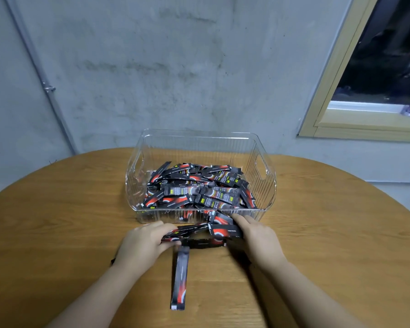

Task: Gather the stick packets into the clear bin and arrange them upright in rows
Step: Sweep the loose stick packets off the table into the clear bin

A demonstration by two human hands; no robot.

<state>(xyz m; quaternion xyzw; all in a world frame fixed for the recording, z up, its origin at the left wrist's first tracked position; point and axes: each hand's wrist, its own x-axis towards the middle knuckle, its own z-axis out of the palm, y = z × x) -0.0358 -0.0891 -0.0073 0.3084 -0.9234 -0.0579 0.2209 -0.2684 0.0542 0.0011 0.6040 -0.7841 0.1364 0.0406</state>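
Packets in black and red wrappers lay jumbled in the clear bin (260, 171), a flat heap (197, 188) with long axes running mostly left to right or on a slant, none upright. The bin stood at the far middle of the round wooden table (57, 209), its near wall just beyond the hands. Its left end and far strip held no packets.

A small bundle of packets (199, 232) lay on the table against the bin's near wall, long axis left to right. The left hand (143, 242) gripped the bundle's left end, fingers curled over it. The right hand (256, 235) held the right end, fingers curled around it, index finger reaching toward the bin wall.

One loose packet (180, 278) lay flat on the table between the forearms, long axis running near to far, its far end touching the bundle.

Bare tabletop extended left, right and near of the hands. A grey wall (175, 67) stood behind the table; a window (376, 67) sat at far right.

Yellow label patches showed on several packets; the print was too small to read.
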